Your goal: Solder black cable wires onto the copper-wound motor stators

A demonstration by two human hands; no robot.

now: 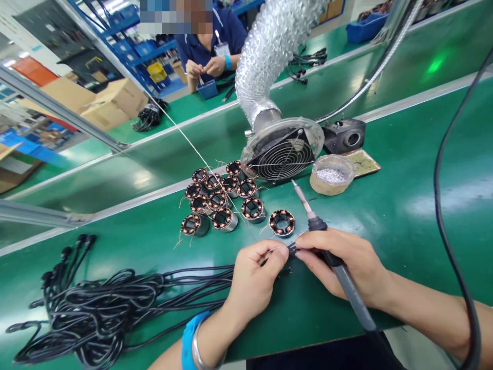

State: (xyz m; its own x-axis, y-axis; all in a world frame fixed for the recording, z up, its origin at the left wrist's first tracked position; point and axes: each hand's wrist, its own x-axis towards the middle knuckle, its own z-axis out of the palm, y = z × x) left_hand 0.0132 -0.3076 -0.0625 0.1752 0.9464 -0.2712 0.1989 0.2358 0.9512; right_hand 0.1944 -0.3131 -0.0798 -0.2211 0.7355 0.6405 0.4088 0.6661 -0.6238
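Note:
My left hand (256,280) is closed, pinching the end of a black cable between thumb and forefinger. A soldering iron (342,277) rests in my right hand (346,264), its tip pointing up and away from me. The thumb and forefinger of that hand also reach the thin dark wire ends (292,248) beside my left fingertips; whether they grip them I cannot tell. Just beyond my fingers stands a motor stator (282,223) with copper windings. Several more stators (223,220) with loose wire ends cluster behind it. A pile of black cables (103,308) lies to the left.
A fume extractor fan (285,159) with a silver duct (262,61) stands behind the stators. To its right are a tub of silvery bits (332,177) and a black holder (344,136). The iron's cord (439,180) hangs at right. A co-worker (211,46) sits opposite.

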